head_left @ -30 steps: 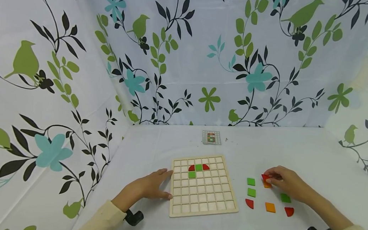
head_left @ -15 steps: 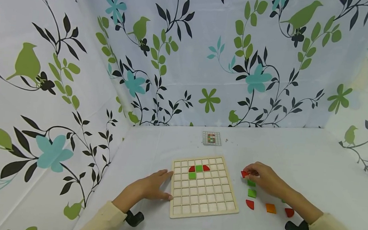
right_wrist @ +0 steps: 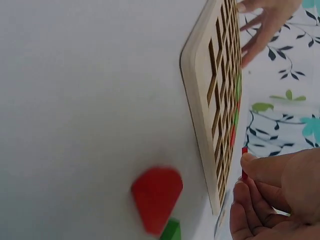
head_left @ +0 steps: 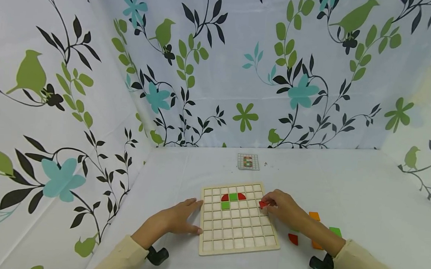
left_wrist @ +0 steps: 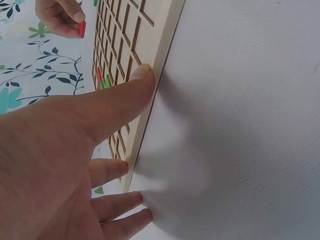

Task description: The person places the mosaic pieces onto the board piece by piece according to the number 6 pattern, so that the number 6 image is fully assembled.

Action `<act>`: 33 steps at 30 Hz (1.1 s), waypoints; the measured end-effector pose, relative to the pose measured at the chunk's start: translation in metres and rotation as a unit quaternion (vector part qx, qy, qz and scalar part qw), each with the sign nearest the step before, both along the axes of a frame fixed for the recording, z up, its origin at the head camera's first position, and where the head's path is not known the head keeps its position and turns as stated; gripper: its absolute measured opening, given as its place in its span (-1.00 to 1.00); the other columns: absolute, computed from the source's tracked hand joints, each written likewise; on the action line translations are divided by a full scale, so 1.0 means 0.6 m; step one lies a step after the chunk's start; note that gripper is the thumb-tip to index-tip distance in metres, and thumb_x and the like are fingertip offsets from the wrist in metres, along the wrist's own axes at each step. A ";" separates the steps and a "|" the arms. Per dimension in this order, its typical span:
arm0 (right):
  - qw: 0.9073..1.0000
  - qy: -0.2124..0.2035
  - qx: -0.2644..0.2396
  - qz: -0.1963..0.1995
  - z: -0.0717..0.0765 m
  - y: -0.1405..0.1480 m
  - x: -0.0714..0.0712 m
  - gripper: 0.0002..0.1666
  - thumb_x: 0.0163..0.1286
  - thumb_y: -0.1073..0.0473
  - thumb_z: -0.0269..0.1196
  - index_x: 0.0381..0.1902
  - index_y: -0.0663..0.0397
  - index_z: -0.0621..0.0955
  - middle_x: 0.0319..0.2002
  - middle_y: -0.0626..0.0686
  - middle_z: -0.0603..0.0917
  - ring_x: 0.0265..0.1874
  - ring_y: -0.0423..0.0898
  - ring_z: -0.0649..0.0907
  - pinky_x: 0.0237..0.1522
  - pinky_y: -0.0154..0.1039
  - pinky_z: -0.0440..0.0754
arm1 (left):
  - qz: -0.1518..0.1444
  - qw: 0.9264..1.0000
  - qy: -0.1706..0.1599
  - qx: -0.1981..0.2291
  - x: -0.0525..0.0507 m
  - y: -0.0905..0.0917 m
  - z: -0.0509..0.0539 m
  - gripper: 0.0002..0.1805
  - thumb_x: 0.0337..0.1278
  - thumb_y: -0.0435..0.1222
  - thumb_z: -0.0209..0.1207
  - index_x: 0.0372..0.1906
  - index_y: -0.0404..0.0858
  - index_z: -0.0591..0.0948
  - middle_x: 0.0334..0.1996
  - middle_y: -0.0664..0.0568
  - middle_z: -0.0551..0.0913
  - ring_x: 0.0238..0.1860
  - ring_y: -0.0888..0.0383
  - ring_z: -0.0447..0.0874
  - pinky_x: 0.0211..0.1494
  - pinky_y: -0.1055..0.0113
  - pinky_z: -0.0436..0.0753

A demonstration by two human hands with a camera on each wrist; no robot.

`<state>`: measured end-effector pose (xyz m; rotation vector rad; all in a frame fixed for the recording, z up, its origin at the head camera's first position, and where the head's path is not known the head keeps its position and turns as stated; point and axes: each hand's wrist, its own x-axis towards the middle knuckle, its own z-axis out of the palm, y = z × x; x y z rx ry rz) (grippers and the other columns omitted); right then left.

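Observation:
A wooden grid board point(head_left: 239, 225) lies on the white table. Four pieces sit in its upper cells: a red one point(head_left: 225, 197), a green one point(head_left: 233, 196), another red one point(head_left: 241, 196) and a green one point(head_left: 225, 205) below. My left hand point(head_left: 179, 218) touches the board's left edge with thumb and fingers spread, as the left wrist view point(left_wrist: 75, 145) also shows. Over the board's right edge, my right hand point(head_left: 287, 208) pinches a red piece point(head_left: 262, 204) between thumb and fingertips; the right wrist view shows this red piece point(right_wrist: 244, 163) edge-on.
Right of the board lie loose pieces: a red one point(head_left: 293, 239), an orange one point(head_left: 314, 216), a green one point(head_left: 335, 231) and another orange one point(head_left: 317, 245), partly under my right forearm. A small patterned card point(head_left: 248, 162) lies behind the board. Leaf-patterned cloth hangs behind the table.
My right hand has moved left from the loose pieces to the board's right edge, carrying the red piece. The orange piece that was under it is uncovered. My left hand has stayed still.

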<state>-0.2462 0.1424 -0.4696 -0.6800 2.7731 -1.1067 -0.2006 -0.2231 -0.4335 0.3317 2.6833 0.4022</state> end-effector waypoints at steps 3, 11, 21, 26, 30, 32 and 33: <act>1.000 -0.014 -0.003 0.001 -0.003 -0.019 0.003 -0.82 0.46 0.27 0.39 -0.02 0.12 0.72 -0.13 -0.06 0.63 -0.13 -0.15 0.62 0.03 -0.18 0.72 | 0.000 1.000 0.002 -0.002 0.001 0.000 -0.001 0.07 0.14 0.14 0.49 0.67 -0.08 0.25 0.66 -0.19 0.18 0.64 -0.24 0.18 0.57 -0.25 0.35; 1.000 0.007 0.011 0.025 -0.006 -0.061 0.010 -0.83 0.42 0.30 0.42 -0.07 0.19 0.72 -0.20 -0.04 0.60 -0.20 -0.18 0.60 -0.11 -0.29 0.69 | 0.001 1.000 0.005 -0.001 0.002 0.001 0.001 0.07 0.13 0.12 0.50 0.66 -0.09 0.26 0.65 -0.19 0.19 0.63 -0.24 0.18 0.57 -0.25 0.35; 0.997 0.061 0.029 0.049 -0.006 -0.081 0.018 -0.87 0.38 0.38 0.42 -0.13 0.23 0.73 -0.27 -0.03 0.60 -0.24 -0.18 0.60 -0.16 -0.30 0.69 | 0.001 1.000 0.006 -0.004 0.002 0.003 0.002 0.06 0.15 0.13 0.49 0.66 -0.08 0.27 0.66 -0.18 0.19 0.63 -0.23 0.19 0.57 -0.25 0.35; 0.999 0.027 0.025 0.027 -0.005 -0.087 0.022 -0.87 0.37 0.39 0.43 -0.14 0.22 0.74 -0.28 -0.04 0.59 -0.24 -0.20 0.60 -0.16 -0.29 0.69 | 0.002 1.000 0.006 -0.006 0.002 0.003 0.002 0.06 0.14 0.13 0.50 0.66 -0.09 0.27 0.65 -0.18 0.20 0.63 -0.23 0.20 0.56 -0.24 0.36; 1.000 0.007 0.029 0.008 -0.003 -0.096 0.023 -0.88 0.35 0.40 0.44 -0.17 0.21 0.75 -0.29 -0.04 0.60 -0.26 -0.19 0.60 -0.16 -0.27 0.70 | 0.002 1.000 0.005 -0.006 0.002 0.003 0.000 0.06 0.14 0.13 0.50 0.66 -0.08 0.26 0.66 -0.17 0.19 0.63 -0.22 0.19 0.57 -0.23 0.36; 1.000 0.002 0.029 0.002 -0.003 -0.099 0.023 -0.89 0.34 0.41 0.44 -0.18 0.22 0.75 -0.29 -0.03 0.60 -0.27 -0.18 0.60 -0.16 -0.25 0.71 | 0.001 1.000 0.006 -0.006 0.002 0.002 -0.001 0.06 0.15 0.13 0.49 0.66 -0.08 0.26 0.66 -0.17 0.19 0.63 -0.22 0.20 0.57 -0.23 0.36; 1.000 -0.002 0.030 -0.001 -0.002 -0.101 0.024 -0.89 0.34 0.41 0.43 -0.19 0.22 0.75 -0.29 -0.02 0.61 -0.27 -0.18 0.60 -0.16 -0.24 0.71 | 0.000 1.000 0.006 -0.006 0.002 0.002 -0.002 0.06 0.14 0.13 0.49 0.66 -0.09 0.26 0.65 -0.17 0.19 0.63 -0.22 0.20 0.57 -0.23 0.36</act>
